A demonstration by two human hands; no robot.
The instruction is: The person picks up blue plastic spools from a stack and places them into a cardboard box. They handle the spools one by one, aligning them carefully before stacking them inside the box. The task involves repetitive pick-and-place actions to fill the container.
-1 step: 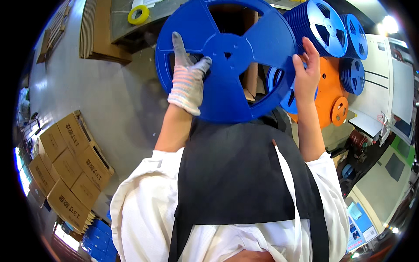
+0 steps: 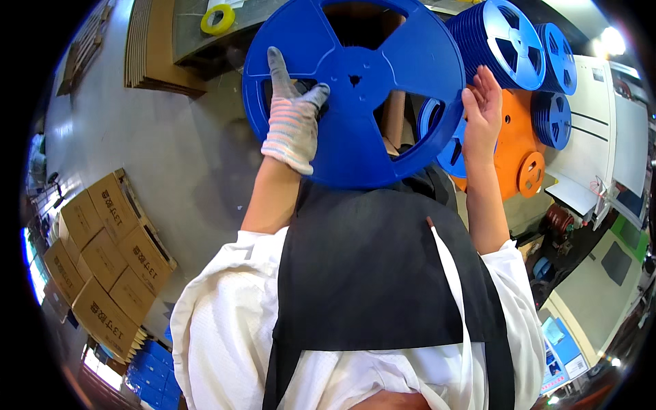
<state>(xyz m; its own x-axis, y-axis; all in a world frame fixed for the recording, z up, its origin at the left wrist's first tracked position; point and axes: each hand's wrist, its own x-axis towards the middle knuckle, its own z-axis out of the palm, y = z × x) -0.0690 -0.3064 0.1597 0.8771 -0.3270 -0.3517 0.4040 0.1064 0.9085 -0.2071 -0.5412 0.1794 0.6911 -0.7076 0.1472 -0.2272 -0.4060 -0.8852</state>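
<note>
A large blue plastic reel point(image 2: 348, 147) with wide cutouts and a small centre hole faces me in front of my black apron. My left hand point(image 2: 290, 126), in a striped knit glove with grey fingers, grips it through the left cutout, thumb and forefinger lying over the front face. My bare right hand point(image 2: 482, 116) is upright beside the reel's right rim. Its fingers are stretched out, and the thumb is close to the rim; whether it touches I cannot tell. Behind the reel, part of another blue reel point(image 2: 451, 154) shows near the right hand.
Stacked blue reels point(image 2: 509, 41) stand at the back right by a large orange disc point(image 2: 506, 130) and a small orange reel point(image 2: 531, 174). Yellow tape point(image 2: 217, 19) lies on a grey table point(image 2: 195, 48). Flat cardboard point(image 2: 154, 51) leans left of it; cartons point(image 2: 102, 239) are stacked farther left.
My right hand has shifted slightly down and right, its thumb moving off the reel's face to the rim. The reel and left hand have barely moved.
</note>
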